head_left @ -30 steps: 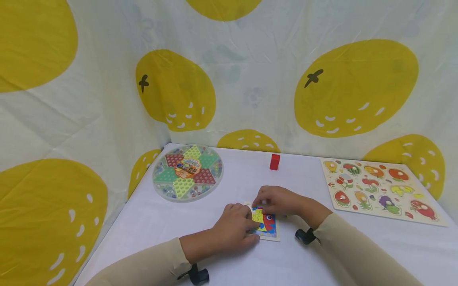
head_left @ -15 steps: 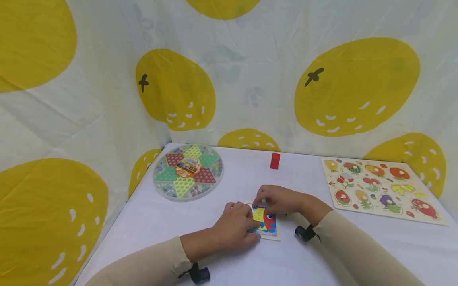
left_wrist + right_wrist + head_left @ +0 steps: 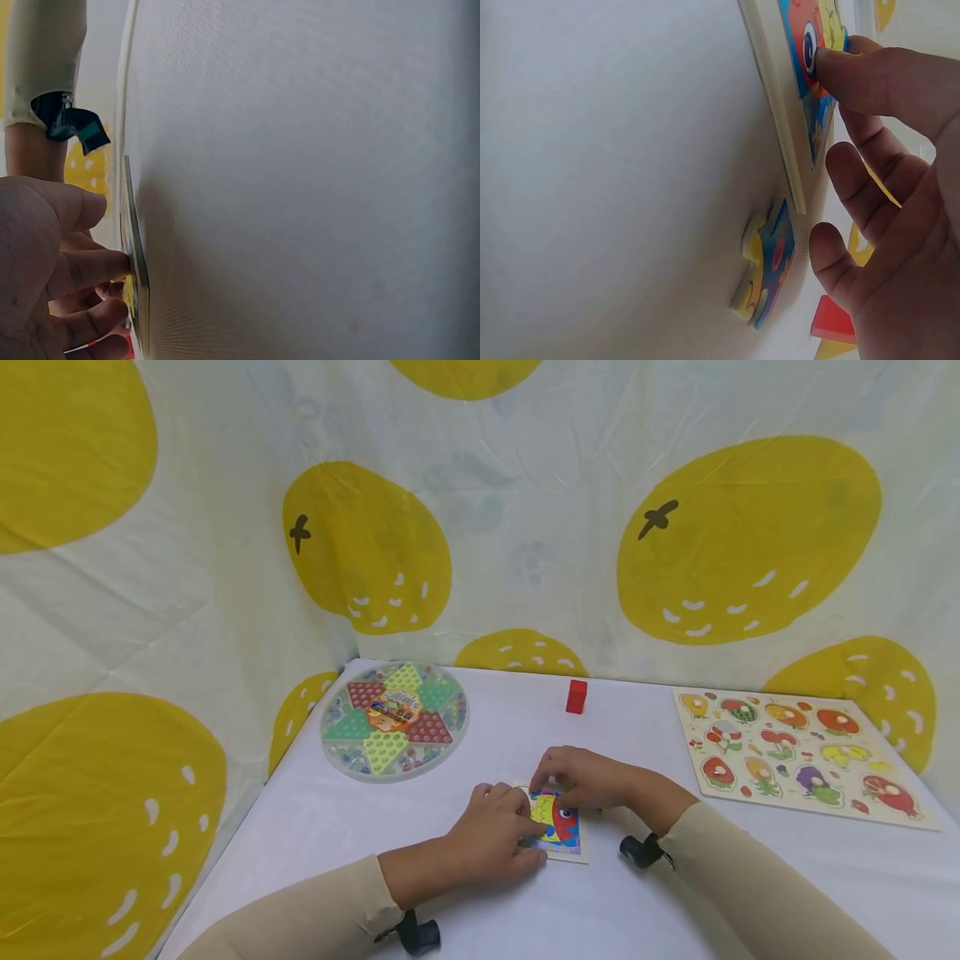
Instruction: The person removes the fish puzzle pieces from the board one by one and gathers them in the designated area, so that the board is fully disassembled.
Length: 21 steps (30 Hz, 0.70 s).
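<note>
A small fish jigsaw puzzle point(image 3: 566, 837) in a pale wooden frame lies on the white table; its fish is red, yellow and blue. My left hand point(image 3: 487, 839) rests over its left side, index fingertip on the yellow part, fingers slightly bent. At its top edge my right hand point(image 3: 585, 778) has index finger and thumb on a puzzle piece, the thumb beside the printed eye; the fingers hide much of that piece. Below the other curled fingers, in the right wrist view, a loose blue and yellow puzzle piece point(image 3: 769, 262) lies beside the frame.
A round Chinese checkers board point(image 3: 393, 722) stands at the back left. Behind the puzzle is a red block point(image 3: 577, 697). A wooden fruit peg puzzle point(image 3: 806, 756) lies at the right. A curtain point(image 3: 525, 560) with yellow fruit prints borders the table's back and left.
Both hands stay on the fish puzzle in nearly the same pose. The whole head view shifts very slightly; nothing is picked up or let go.
</note>
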Motion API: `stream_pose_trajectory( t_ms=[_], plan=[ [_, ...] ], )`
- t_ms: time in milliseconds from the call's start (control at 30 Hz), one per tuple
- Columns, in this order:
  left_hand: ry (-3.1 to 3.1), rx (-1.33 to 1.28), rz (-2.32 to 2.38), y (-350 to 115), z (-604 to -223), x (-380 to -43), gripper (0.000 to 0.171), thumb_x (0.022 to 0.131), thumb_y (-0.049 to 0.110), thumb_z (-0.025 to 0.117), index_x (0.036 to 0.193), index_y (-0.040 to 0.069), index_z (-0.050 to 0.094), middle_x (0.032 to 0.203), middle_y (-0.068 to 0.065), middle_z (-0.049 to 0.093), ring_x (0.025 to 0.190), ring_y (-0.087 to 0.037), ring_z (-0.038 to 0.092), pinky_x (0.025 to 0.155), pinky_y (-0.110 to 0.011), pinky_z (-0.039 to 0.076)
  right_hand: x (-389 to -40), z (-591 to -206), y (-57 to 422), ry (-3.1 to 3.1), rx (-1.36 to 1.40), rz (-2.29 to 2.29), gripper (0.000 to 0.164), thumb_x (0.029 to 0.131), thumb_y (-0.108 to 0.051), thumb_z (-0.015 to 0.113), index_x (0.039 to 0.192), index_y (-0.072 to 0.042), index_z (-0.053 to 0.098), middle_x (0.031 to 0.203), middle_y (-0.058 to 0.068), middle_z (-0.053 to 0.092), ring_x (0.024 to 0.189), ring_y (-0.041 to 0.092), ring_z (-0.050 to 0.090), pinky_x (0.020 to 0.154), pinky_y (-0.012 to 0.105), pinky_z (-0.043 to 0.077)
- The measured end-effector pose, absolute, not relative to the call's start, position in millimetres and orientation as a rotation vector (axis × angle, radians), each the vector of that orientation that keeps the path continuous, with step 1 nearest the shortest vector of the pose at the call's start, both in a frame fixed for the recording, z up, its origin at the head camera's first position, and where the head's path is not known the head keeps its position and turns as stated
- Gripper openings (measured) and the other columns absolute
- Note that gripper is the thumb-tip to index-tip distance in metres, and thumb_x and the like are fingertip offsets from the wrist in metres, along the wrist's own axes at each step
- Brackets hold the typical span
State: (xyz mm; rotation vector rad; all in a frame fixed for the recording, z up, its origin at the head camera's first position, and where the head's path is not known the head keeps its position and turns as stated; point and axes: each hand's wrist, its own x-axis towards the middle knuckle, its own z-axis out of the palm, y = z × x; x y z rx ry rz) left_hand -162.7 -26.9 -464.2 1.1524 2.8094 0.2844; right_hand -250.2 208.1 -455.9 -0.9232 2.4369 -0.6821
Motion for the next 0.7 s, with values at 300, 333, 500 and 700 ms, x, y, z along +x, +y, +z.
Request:
stream_pose_trajectory(
  t_ms=[300,333,500,700],
  plan=[
    [2.819,1.161,0.280,-27.0,-462.5,-161.7,0.042,0.097,0.053,0.072,0.135,0.035,0.076,0.109,0.009,0.057,0.110,-0.011,0.047,0.103,-0.047,0.038,-248.6,-455.1,208.9,2.442,-0.895,-0.705,0.036,0.091,-0.015,0.086,0.117,-0.037,0.077,0.115,-0.016,0.068,0.114,0.015,0.060,0.098,0.041,0.055],
    [2.818,1.161,0.279,-27.1,-462.3,-161.6,0.042,0.097,0.053,0.072,0.135,0.035,0.076,0.109,0.009,0.057,0.110,-0.011,0.047,0.103,-0.047,0.038,-248.2,-454.6,209.0,2.442,-0.893,-0.718,0.034,0.092,-0.015,0.085,0.117,-0.036,0.078,0.114,-0.016,0.068,0.111,0.014,0.061,0.096,0.039,0.056],
    [2.814,1.149,0.280,-27.5,-462.4,-162.2,0.042,0.097,0.055,0.072,0.135,0.036,0.076,0.111,0.008,0.058,0.112,-0.011,0.047,0.103,-0.047,0.038,-247.7,-453.3,209.7,2.448,-0.926,-0.796,0.023,0.098,-0.017,0.079,0.117,-0.029,0.080,0.106,-0.015,0.072,0.096,0.011,0.065,0.085,0.030,0.057],
    [2.814,1.138,0.276,-27.6,-460.8,-161.6,0.042,0.097,0.055,0.073,0.135,0.037,0.076,0.111,0.008,0.058,0.112,-0.010,0.047,0.103,-0.047,0.039,-249.3,-453.0,208.9,2.467,-0.930,-0.809,0.017,0.099,-0.015,0.077,0.113,-0.026,0.081,0.100,-0.014,0.071,0.090,0.010,0.064,0.082,0.028,0.057]
  ],
)
